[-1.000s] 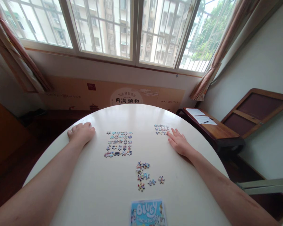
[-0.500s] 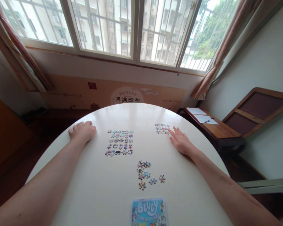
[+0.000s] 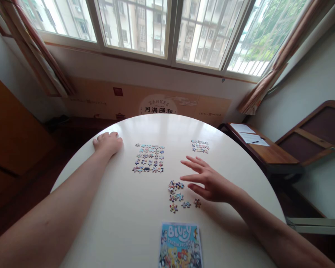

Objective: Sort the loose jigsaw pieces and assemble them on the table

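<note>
My left hand (image 3: 108,143) rests near the far left rim of the round white table (image 3: 122,212), its fingers curled under and nothing visible in them. Above the tabletop hovers my right hand (image 3: 203,178), fingers spread and holding nothing. Its fingertips point left, just up and right of a loose cluster of jigsaw pieces (image 3: 176,196). Between the hands, several rows of jigsaw pieces (image 3: 149,158) lie in a block, with one piece (image 3: 137,144) off its upper left corner. A smaller block of jigsaw pieces (image 3: 200,146) lies beyond my right hand.
A blue picture sheet reading "Bluey" (image 3: 180,245) lies at the table's near side. To the right stands a wooden bench (image 3: 279,154) with papers (image 3: 244,128) and a pen (image 3: 255,141) on it. Barred windows (image 3: 173,33) and curtains line the far wall.
My right hand has lifted off the table beside the small block and come nearer, toward the loose cluster. The camera view has shifted slightly. My left hand stays in place.
</note>
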The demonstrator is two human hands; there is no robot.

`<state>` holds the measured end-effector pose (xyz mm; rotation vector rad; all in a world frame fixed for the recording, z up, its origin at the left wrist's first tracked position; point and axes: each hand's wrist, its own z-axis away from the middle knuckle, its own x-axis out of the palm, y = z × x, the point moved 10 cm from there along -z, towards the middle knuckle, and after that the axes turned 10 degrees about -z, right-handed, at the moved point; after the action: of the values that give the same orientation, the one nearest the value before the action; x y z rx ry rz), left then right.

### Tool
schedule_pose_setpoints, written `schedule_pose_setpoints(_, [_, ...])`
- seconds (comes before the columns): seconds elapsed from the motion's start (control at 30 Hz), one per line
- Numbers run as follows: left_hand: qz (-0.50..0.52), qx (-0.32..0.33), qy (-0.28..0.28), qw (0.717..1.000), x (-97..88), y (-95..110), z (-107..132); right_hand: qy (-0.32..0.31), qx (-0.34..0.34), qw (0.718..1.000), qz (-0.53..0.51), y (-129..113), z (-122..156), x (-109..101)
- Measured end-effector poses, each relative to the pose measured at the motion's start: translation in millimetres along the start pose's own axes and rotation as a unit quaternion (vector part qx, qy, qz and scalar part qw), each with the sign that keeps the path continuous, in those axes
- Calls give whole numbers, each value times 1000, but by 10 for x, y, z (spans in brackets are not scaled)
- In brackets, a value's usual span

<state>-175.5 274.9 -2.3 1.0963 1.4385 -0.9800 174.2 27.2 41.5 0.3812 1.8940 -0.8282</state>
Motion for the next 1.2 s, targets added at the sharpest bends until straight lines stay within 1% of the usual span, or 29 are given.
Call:
schedule_pose_setpoints(0.07, [1, 0, -1, 1000, -2, 0, 6, -14, -11, 1000, -1, -69, -35, 90])
schedule_pose_setpoints(0.23, [-6, 0, -2, 1000, -25, 11, 15, 34, 24, 999, 9, 47, -81, 140])
schedule_pose_setpoints(0.37, [-17, 0, -14, 1000, -14, 12, 16, 34, 40, 999, 6, 48, -105, 189])
schedule_pose_setpoints(0.5, [-19, 4, -18, 1000, -22, 11, 30, 32, 38, 999, 17, -12, -125, 169])
schedule_pose_setpoints(0.6, [-15, 8, -14, 1000, -39, 15, 40, 38, 42, 998, 23, 47, -92, 51])
schedule_pose_setpoints(0.63, [-13, 8, -14, 1000, -42, 14, 41, 42, 49, 998, 21, 112, -57, -16])
schedule_pose_setpoints(0.7, [-8, 6, -15, 1000, -40, 10, 39, 54, 81, 995, 13, 330, 59, -181])
schedule_pose_setpoints(0.83, [-4, 3, -17, 1000, -46, 6, 40, 46, 169, 984, 12, 934, 399, -446])
schedule_pose_setpoints(0.9, [-7, 3, -20, 1000, -55, 9, 49, 56, 215, 975, 17, 1225, 553, -530])
schedule_pose_setpoints(0.97, [-8, 1, -28, 1000, -63, 12, 62, 77, 258, 963, 21, 1463, 661, -566])
schedule_pose_setpoints(1.07, [-6, 4, -37, 999, -76, 21, 70, 119, 299, 946, 20, 1667, 720, -575])
schedule_pose_setpoints(1.13, [-8, 5, -39, 999, -80, 22, 60, 154, 309, 938, 35, 1699, 721, -622])
schedule_pose_setpoints(1.2, [-11, 3, -35, 999, -76, 13, 40, 192, 324, 925, 56, 1690, 742, -711])
